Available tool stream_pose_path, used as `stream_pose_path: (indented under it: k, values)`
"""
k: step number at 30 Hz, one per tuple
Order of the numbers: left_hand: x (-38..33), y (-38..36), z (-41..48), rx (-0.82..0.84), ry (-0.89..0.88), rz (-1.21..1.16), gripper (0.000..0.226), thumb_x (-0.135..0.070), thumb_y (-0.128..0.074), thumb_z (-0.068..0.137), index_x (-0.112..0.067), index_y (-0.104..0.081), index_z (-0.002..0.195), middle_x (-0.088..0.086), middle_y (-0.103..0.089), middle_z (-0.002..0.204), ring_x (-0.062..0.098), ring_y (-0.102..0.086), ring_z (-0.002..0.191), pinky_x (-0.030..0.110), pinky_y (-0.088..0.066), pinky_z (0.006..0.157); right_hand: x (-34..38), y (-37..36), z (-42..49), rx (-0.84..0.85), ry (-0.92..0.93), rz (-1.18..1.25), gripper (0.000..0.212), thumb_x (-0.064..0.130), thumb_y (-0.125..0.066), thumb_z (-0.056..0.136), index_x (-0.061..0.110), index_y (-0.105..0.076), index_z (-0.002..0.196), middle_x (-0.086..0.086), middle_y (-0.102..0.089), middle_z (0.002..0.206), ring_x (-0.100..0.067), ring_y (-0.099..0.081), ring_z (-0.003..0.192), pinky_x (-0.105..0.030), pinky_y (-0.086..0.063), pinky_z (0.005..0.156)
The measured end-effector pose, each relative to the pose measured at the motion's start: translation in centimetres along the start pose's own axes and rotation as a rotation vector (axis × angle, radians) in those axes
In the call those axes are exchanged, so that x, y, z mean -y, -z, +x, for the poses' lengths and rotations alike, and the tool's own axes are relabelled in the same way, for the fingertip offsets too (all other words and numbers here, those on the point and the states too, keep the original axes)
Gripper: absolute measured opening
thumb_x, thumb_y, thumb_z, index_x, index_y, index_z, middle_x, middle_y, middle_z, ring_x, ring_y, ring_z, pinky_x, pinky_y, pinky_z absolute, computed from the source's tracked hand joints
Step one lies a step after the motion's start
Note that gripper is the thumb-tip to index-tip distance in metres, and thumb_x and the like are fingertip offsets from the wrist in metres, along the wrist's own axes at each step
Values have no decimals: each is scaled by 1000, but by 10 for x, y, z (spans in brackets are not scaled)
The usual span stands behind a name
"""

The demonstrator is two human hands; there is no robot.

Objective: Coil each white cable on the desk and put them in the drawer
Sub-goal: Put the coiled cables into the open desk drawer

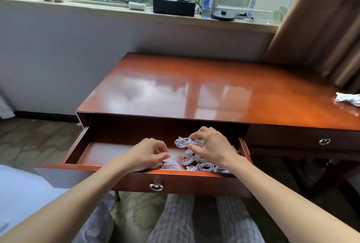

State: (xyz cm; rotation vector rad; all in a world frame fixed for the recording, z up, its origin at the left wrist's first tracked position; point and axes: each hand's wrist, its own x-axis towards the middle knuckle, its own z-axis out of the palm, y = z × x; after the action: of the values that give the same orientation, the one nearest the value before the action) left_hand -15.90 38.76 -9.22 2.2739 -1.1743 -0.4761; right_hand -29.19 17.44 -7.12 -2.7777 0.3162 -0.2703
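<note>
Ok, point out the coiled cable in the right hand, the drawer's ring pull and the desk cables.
coiled cable (183,142), head view, its left loops
ring pull (156,186), head view, the metal ring
desk cables (348,99), head view, bundle's middle

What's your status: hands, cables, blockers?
Right hand pinches a coiled cable in the open drawer; left hand curled beside, grip unclear. Loose cables wait on the desk. Nothing blocking.

Single head-worn wide-angle view, looking forward and down, close above the open drawer (194,182), surface (175,90) beyond, window sill (97,11) farthest, at top.
</note>
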Motion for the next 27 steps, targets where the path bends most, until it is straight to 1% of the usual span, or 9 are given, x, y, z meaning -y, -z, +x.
stream_pose_path:
  k: [3,6,8,11,13,17,20,22,27]
  values:
    - [3,4,-4,-59,77,80,11,-42,-64,92,-35,-71,88,-23,-70,79,-4,-66,79,31,-55,80,6,-3,2,14,13,11,37,52,-64,92,32,-69,123,13,-62,118,-10,-53,113,-33,-42,100]
    - [9,11,-9,-120,121,146,14,-44,-60,94,-34,-70,98,-21,-68,82,0,-65,85,33,-54,83,15,-7,6,34,42,24,36,52,-64,93,32,-68,123,12,-61,120,-11,-52,114,-34,-42,101]
    - [14,14,-12,-155,116,122,15,-41,-61,94,-35,-66,106,-19,-68,91,0,-64,87,36,-55,84,22,-10,10,54,61,21,37,52,-64,93,33,-68,124,11,-61,122,-11,-52,115,-34,-41,102]
    - [22,18,-17,-176,104,47,35,-47,-62,87,-37,-59,121,-20,-65,105,-1,-62,93,38,-54,88,34,-18,15,66,95,24,37,52,-65,93,32,-69,124,10,-62,122,-13,-54,113,-36,-41,102]
    - [24,20,-21,-162,71,8,46,-52,-61,82,-37,-58,125,-20,-63,111,1,-61,99,36,-53,92,41,-24,18,73,113,27,36,52,-65,92,32,-70,123,9,-63,121,-14,-54,112,-37,-40,102]
    - [25,20,-21,-124,24,-9,38,-37,-71,89,-30,-62,126,-16,-64,115,2,-60,103,32,-51,96,51,-33,21,102,128,29,35,50,-64,93,32,-70,123,9,-63,123,-13,-54,114,-37,-40,103]
    - [25,20,-19,-48,17,29,28,-41,-70,89,-31,-68,115,-19,-67,111,-1,-60,102,34,-51,95,51,-38,20,159,129,57,34,48,-63,95,31,-70,124,9,-66,122,-12,-58,111,-40,-43,104]
    - [24,20,-19,-2,27,55,23,-42,-69,89,-33,-71,110,-20,-68,108,-3,-61,102,33,-51,95,48,-39,18,166,123,91,29,44,-61,97,31,-70,121,10,-68,118,-9,-61,106,-40,-44,104]
    - [18,21,-17,28,24,67,19,-36,-68,90,-32,-73,107,-20,-69,105,-2,-63,101,31,-52,92,41,-34,15,168,101,82,27,35,-51,103,30,-72,119,10,-69,120,-9,-60,108,-36,-38,108]
